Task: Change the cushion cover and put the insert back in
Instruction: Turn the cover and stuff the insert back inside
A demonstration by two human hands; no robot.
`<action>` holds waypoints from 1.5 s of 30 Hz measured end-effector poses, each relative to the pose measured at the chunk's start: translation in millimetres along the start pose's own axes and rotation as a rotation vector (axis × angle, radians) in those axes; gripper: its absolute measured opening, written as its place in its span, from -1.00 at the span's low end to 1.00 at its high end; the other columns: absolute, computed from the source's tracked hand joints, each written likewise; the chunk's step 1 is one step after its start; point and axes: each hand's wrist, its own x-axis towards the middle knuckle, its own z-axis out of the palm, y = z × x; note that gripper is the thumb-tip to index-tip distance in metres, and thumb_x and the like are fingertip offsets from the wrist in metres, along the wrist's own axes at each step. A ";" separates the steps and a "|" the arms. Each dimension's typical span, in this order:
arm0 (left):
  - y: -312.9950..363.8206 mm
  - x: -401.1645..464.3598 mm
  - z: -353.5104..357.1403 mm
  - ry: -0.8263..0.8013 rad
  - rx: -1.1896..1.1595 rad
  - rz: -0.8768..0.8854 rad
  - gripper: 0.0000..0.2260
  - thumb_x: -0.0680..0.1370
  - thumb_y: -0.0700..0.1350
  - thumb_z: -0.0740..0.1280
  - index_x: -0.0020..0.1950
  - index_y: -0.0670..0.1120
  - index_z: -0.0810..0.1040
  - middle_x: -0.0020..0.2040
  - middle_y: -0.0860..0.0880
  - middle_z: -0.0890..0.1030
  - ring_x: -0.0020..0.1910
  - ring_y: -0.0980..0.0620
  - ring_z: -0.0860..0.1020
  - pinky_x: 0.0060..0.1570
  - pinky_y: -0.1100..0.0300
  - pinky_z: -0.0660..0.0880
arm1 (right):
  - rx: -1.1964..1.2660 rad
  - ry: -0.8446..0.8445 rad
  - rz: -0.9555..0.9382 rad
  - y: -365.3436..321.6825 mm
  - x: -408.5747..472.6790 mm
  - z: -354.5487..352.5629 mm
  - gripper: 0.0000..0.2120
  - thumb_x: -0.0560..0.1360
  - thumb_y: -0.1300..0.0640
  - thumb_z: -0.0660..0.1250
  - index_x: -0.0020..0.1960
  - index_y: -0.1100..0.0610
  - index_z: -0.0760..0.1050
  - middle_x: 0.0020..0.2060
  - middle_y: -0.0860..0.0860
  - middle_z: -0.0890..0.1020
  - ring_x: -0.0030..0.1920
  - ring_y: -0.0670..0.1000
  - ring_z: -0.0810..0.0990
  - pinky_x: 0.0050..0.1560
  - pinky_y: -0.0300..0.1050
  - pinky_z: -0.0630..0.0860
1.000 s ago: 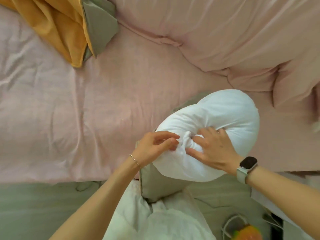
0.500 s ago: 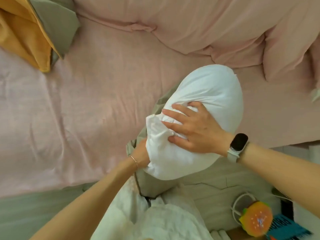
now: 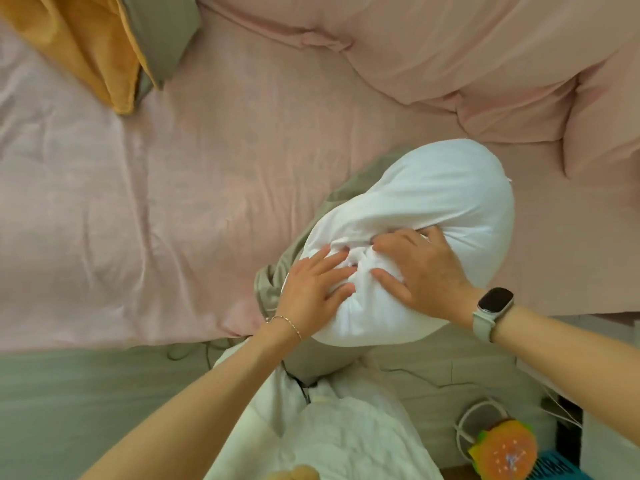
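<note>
- Two hands are on the white insert point(image 3: 426, 209), which I see bunched up at the near edge of the pink bed point(image 3: 173, 209).
- Left hand point(image 3: 313, 292): fingers spread and fairly straight, pressing flat on the near-left part of the insert.
- Right hand point(image 3: 420, 271): fingers curled, digging into a gathered fold of the insert fabric and gripping it.
- The grey-green cushion cover point(image 3: 277, 289) lies under and to the left of the insert, wrapping its lower end; I cannot tell how far the insert sits inside.
- A yellow-and-grey cover point(image 3: 104, 46) lies at the far left corner of the bed, well apart from the hands.
- An orange fruit-shaped object point(image 3: 502, 452) sits on the floor, lower right.
</note>
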 end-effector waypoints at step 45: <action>0.6 40.8 -70.7 0.183 -0.665 -0.718 -0.80 0.54 -0.18 0.27 -0.30 -0.06 0.44 -0.43 0.05 0.42 -0.50 0.22 0.33 -0.41 0.32 0.28 | -0.201 -0.219 -0.219 12.1 35.5 23.2 -0.74 0.49 0.06 0.11 -0.13 0.06 0.57 -0.26 -0.07 0.61 -0.05 0.10 0.56 -0.04 0.08 0.28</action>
